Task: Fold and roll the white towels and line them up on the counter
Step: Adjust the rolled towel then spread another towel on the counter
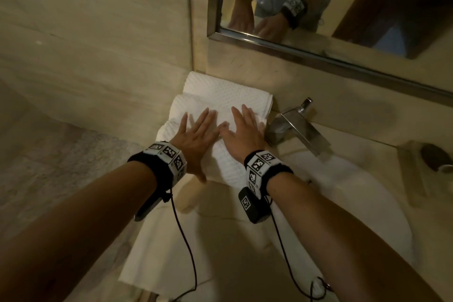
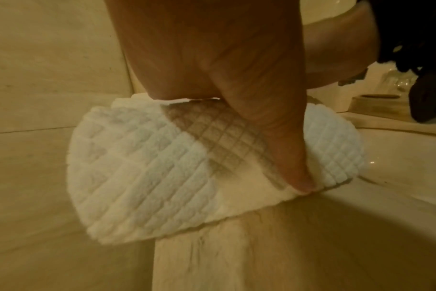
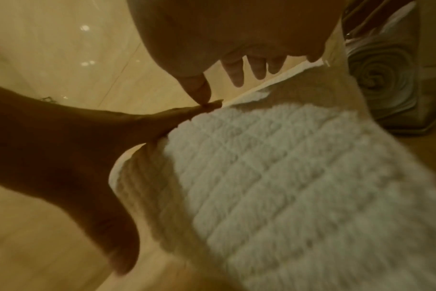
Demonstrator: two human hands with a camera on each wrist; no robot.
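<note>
We are pressing left hand and right hand, fingers spread flat, on the waffle towel. Two rolled towels are lying beyond, toward the bench's back corner.

Black wristbands, checkered marker tags, cables

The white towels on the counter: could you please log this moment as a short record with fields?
setting: bathroom counter beside sink, faucet, mirror
rolled towels: two, against the corner wall
current towel: waffle weave, lying on counter
left hand: flat, fingers spread, pressing current towel
right hand: flat, pressing the same
</note>
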